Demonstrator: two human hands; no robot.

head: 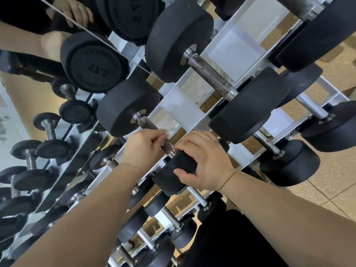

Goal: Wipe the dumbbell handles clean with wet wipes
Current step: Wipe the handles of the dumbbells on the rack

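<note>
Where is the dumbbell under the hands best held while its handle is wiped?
Probably by its near black head, from above on the near side, as the right hand does. The head is round, broad and juts toward the person, and this leaves the thin handle free for the wipe in the left hand.

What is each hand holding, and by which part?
The right hand grips the dumbbell by its near head; the left hand curls round its knurled handle, apparently with a wipe under the fingers.
</note>
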